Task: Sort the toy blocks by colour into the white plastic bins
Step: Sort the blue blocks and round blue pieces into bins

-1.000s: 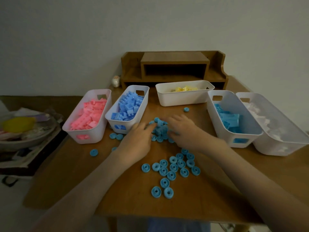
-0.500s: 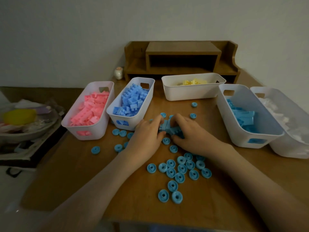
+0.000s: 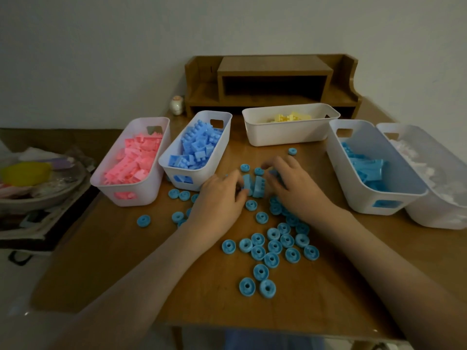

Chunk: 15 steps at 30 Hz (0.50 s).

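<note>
1. Turquoise bricks, a small studded cluster, sit at the middle of the wooden table, pressed between the two hands.
2. The left hand lies palm down, its fingers curled onto the left side of the cluster and grasping it.
3. The right hand mirrors it, fingers bent round the right side of the same bricks. The cluster lies at both sets of fingertips, in neither palm.
4. Whether the bricks rest on the table or are raised off it cannot be told.
5. Turquoise round discs lie scattered around the wrists, some just beside the bricks and some partly hidden under the hands.
6. Beyond the hands stand the pink bin, the blue bin and the yellow bin.
7. The turquoise bin stands near the right hand but apart from it, with the bin of white blocks against its far side.
</note>
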Each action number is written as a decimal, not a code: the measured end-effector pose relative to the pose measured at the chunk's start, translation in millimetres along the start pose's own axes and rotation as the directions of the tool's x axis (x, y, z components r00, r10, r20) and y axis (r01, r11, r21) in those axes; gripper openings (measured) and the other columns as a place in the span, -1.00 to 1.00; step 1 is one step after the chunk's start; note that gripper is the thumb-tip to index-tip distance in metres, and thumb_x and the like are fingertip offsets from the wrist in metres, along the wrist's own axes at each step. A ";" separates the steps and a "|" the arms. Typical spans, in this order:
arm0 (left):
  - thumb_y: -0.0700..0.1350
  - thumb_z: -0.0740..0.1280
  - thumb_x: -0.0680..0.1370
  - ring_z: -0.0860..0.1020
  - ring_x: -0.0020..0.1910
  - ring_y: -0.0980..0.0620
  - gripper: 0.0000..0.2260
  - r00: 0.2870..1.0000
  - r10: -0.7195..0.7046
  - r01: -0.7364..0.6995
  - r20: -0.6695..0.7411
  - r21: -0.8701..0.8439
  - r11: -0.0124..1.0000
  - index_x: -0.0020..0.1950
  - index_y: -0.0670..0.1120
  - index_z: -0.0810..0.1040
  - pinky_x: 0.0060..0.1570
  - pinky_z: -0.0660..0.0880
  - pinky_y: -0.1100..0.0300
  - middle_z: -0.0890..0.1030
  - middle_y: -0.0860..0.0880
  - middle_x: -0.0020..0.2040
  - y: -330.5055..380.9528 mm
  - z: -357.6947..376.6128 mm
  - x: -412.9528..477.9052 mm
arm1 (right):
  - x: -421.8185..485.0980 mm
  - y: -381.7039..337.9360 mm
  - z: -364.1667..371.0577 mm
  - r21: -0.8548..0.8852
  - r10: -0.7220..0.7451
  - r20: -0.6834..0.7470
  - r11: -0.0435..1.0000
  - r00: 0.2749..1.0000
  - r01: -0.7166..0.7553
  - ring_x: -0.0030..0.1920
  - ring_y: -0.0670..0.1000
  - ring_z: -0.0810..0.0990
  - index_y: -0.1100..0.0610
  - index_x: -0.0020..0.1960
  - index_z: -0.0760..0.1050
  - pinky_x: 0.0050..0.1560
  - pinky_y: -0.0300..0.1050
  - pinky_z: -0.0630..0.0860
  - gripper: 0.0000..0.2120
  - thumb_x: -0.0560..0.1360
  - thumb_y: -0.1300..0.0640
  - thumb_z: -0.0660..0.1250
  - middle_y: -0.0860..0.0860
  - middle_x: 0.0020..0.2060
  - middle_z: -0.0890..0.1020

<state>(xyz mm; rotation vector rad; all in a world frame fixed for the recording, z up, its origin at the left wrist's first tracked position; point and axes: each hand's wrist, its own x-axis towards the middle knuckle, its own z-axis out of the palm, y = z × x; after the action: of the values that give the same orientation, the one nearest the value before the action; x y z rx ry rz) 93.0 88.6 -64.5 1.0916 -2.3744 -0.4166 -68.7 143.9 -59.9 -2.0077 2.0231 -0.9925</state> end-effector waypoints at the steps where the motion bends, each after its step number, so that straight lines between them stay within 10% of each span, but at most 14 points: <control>1: -0.07 0.28 0.57 0.51 0.04 0.01 -0.91 1.000 -0.001 0.001 -0.002 -0.013 1.000 0.03 -0.05 0.44 0.10 0.45 0.02 0.58 -0.01 -0.02 1.1 -0.3 -0.7 | 0.4 -0.5 0.1 -0.071 0.019 0.108 0.997 0.994 -0.011 0.08 -0.03 0.44 -0.03 0.36 0.32 0.19 -0.08 0.38 -0.67 0.60 0.04 0.15 -0.05 0.09 0.38; 5: -0.19 0.22 0.58 0.48 0.11 0.06 -0.84 0.999 0.033 -0.032 0.009 -0.038 0.999 0.15 -0.05 0.38 0.27 0.34 0.05 0.55 0.05 0.02 3.4 -1.6 -3.6 | 0.9 -5.0 4.2 -0.325 0.048 0.348 0.943 0.936 0.072 0.28 0.06 0.25 -0.19 0.49 0.06 0.29 0.01 0.19 -0.47 0.57 -0.08 0.16 -0.01 0.20 0.29; 15: -0.15 0.22 0.60 0.52 0.08 0.14 -0.70 0.999 0.033 -0.036 -0.019 -0.179 0.983 0.32 -0.01 0.34 0.22 0.42 0.07 0.57 0.12 0.03 7.7 -7.0 -5.3 | 0.2 -4.2 -3.7 -0.001 0.017 0.297 1.000 0.955 -0.017 0.06 -0.08 0.41 -0.11 0.29 0.35 -0.03 -0.25 0.32 -0.63 0.51 -0.02 0.31 -0.03 0.11 0.42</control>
<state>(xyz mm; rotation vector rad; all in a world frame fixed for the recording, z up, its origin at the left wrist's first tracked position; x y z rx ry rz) 95.1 97.0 -56.7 0.9663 -2.2882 -0.5945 -67.1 145.5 -54.7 -1.9941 1.8745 -0.6406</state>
